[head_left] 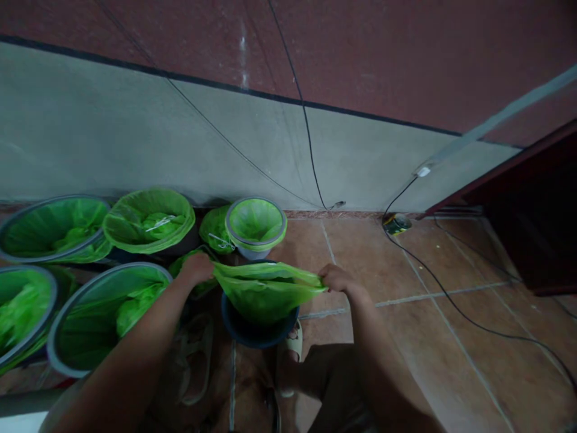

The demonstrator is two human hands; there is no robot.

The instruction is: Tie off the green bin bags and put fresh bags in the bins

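Observation:
A green plastic bag [264, 297] is stretched sideways between my two hands, its mouth pulled into a wide, narrow opening. My left hand [198, 269] grips the bag's left corner, and my right hand [336, 278] pinches the right corner. The bag's lower part hangs inside a dark blue bin [252, 340] on the floor between my feet. Just behind it stands a small bin [256, 224] lined with green plastic and ringed in grey. A green bundle with white ties [217, 231] lies beside that bin.
Several larger green-lined bins [148, 222] crowd the left side. Cables [311, 138] hang down the wall, and a black cord [433, 276] runs across the tiled floor at right. A small dark can-like object [397, 224] lies near the wall. A dark red door [536, 228] is far right.

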